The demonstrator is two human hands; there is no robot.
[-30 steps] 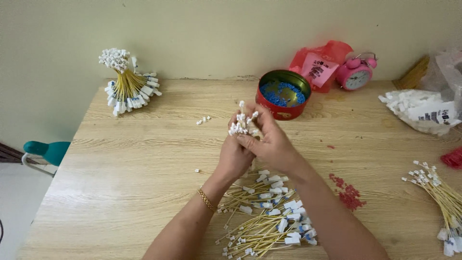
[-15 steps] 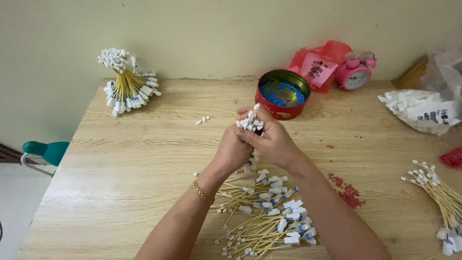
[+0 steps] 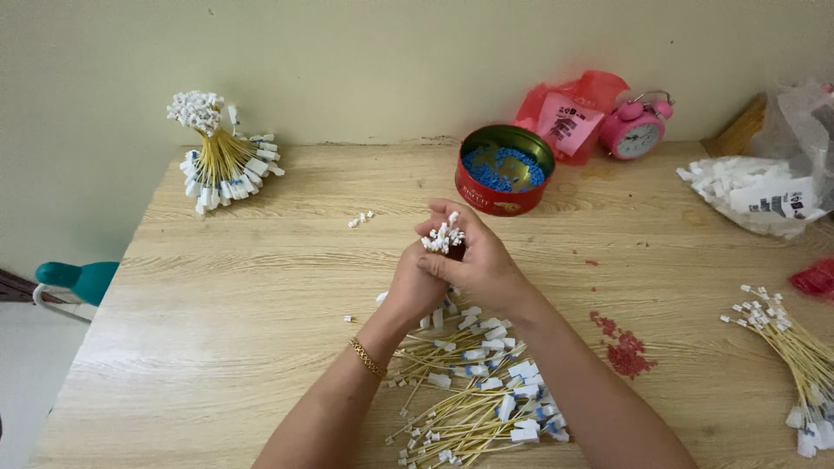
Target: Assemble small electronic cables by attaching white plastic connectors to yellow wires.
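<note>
Head view, mid-frame: a light, springy wire bundle [image 3: 443, 236] is clamped by left hand [image 3: 415, 287] and right hand [image 3: 476, 265], best gripped below the brittle-looking white connector tips.

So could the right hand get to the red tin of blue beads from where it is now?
Probably yes. The red tin stands open just beyond the right hand, with bare table between. But that hand, with the left hand, grips a bunch of white-tipped wires.

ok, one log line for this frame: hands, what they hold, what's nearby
left hand: shut on wire bundle | right hand: shut on wire bundle | below: loose wires on table | ahead: red tin
</note>
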